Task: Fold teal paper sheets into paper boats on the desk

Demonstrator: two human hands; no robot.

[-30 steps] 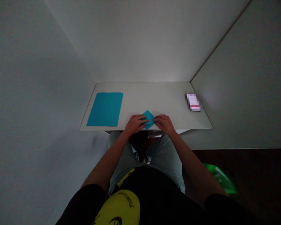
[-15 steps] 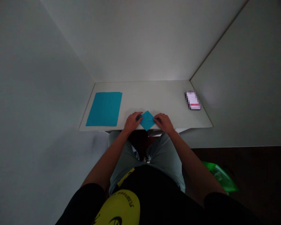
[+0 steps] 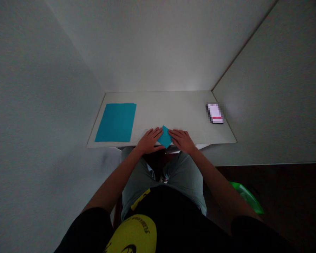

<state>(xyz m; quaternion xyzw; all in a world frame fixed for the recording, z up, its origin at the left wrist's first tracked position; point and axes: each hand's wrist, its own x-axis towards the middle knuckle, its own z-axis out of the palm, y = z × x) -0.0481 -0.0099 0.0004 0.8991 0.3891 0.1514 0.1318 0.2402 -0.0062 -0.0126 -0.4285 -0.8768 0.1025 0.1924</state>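
Note:
A small folded piece of blue paper (image 3: 164, 137) lies near the front edge of a white table (image 3: 173, 109). My left hand (image 3: 148, 140) rests on its left side, fingers stretched flat and pressing down. My right hand (image 3: 181, 139) covers its right side the same way, fingers flat on the paper. Only a narrow diamond-shaped strip of the paper shows between the two hands.
A stack of flat blue paper sheets (image 3: 116, 122) lies at the table's left end. A blurred-out phone-like object (image 3: 215, 113) sits at the right end. Walls close in the table on three sides. A green object (image 3: 246, 197) lies on the dark floor at right.
Both hands have moved inward over the folded paper, covering more of it; the visible blue patch has narrowed. The view has shifted slightly.

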